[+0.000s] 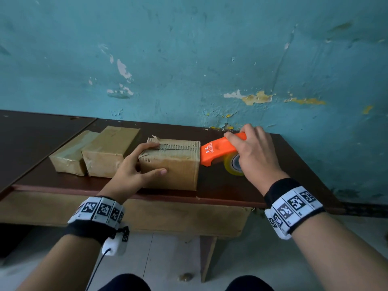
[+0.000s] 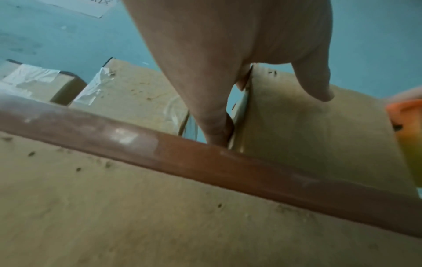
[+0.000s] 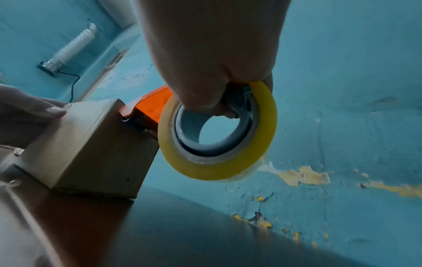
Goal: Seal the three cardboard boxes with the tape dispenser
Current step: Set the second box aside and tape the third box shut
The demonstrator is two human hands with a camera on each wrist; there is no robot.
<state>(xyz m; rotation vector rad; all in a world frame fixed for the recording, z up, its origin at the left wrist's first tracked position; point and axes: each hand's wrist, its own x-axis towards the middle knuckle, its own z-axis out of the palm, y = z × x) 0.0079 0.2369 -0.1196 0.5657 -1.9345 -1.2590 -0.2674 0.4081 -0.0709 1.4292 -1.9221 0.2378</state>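
Observation:
Three cardboard boxes stand in a row on a dark brown table (image 1: 226, 185). The left box (image 1: 69, 156) and middle box (image 1: 109, 152) carry clear tape. My left hand (image 1: 136, 164) steadies the right box (image 1: 176, 166), its straight fingers on the top and its thumb on the front face. My right hand (image 1: 252, 148) grips the orange tape dispenser (image 1: 216, 152), whose nose touches the box's top right edge. Its yellowish tape roll (image 1: 231, 166) hangs beside the box's right side. In the right wrist view my fingers pass through the roll (image 3: 217, 162) behind the dispenser (image 3: 150, 106).
A peeling teal wall (image 1: 210, 59) rises directly behind the table. A second dark tabletop (image 1: 31, 135) adjoins at the left. The boxes sit close to the table's red-brown front edge (image 2: 205, 159). Bare tabletop lies right of the dispenser.

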